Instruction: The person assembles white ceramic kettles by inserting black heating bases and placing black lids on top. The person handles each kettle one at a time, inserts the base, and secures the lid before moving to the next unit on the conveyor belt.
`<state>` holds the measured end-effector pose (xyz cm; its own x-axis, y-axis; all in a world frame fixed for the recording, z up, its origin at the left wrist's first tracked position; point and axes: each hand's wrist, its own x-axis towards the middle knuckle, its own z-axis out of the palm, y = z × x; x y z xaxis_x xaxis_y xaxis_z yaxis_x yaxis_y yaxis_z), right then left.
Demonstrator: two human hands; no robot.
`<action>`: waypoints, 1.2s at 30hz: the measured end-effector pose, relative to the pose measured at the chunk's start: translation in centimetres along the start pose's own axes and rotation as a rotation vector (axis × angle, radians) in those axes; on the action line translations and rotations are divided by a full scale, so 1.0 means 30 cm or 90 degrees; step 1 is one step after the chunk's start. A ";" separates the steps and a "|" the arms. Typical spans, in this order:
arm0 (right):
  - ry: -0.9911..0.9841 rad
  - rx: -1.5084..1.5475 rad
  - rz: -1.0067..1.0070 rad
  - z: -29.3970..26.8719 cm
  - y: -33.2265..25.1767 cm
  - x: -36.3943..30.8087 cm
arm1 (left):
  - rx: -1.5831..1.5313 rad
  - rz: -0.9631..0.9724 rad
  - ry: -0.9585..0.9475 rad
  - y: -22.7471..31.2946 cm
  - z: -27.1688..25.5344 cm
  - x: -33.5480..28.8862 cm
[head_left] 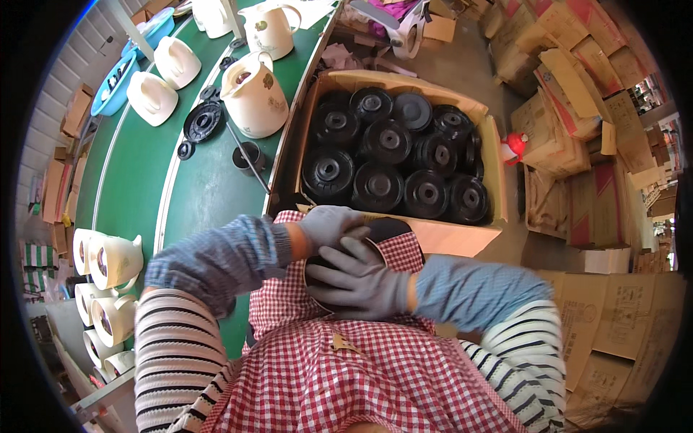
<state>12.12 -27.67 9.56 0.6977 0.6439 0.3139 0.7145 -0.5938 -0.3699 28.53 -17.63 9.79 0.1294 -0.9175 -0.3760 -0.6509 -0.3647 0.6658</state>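
Setting: Green conveyor belt [137, 166] runs up our left side, and stacks of brown cartons [577, 86] crowd the floor to the right; between them sits the open cardboard box [462, 234] that we use as the landmark.

Left hand [328, 224]: gloved in grey, it rests on the upper rim of a black round base [386, 229] just below the box's near wall, fingers curled over the part.

Right hand [357, 281]: also gloved, it lies across the lower side of the same part, fingers spread over a dark round piece against our checked apron [375, 361]. We cannot tell whether one piece or two stacked pieces sit between the palms.

Grip: the hands are together, closed on the base from opposite sides; most of it is hidden beneath them.

Inside the box: more black discs [390, 166] stand in tight overlapping rows.

Left of the box: a cream kettle body [253, 94] stands on the belt, with a small black cup [249, 155] and a loose black ring [204, 121] near it; cream lids [162, 79] lie further up the belt.

Risk, slip: we judge that smooth plastic against gloves could twist out and drop into our lap or to the floor.

Risk, misfit: since our fingers cover the join, a skewed seating could go unnoticed.

Risk, box: the leaning rows could topple if the near wall is nudged.
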 end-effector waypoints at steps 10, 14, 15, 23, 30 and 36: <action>-0.182 -0.032 0.060 0.082 -0.006 0.009 | 0.014 0.059 0.075 -0.106 0.107 0.071; -0.033 -0.100 0.141 0.135 -0.062 0.063 | 0.130 0.004 -0.035 -0.032 0.029 0.140; 0.020 -0.067 0.129 0.085 -0.014 0.032 | 0.126 -0.031 -0.029 -0.050 0.036 0.153; 0.010 0.678 0.696 0.060 0.266 -0.043 | -0.457 -0.202 0.234 -0.204 0.059 -0.239; 0.278 0.403 0.490 -0.322 0.022 0.092 | -0.770 -0.294 0.191 -0.231 0.141 -0.550; 0.150 -0.262 0.045 -0.393 -0.088 0.272 | -1.017 0.246 0.219 -0.086 0.264 -0.419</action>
<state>16.53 -26.56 23.41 0.7044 0.4962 0.5075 0.5927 -0.8046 -0.0359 22.66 -3.90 7.71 0.4419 -0.8961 -0.0406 0.6509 0.2892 0.7020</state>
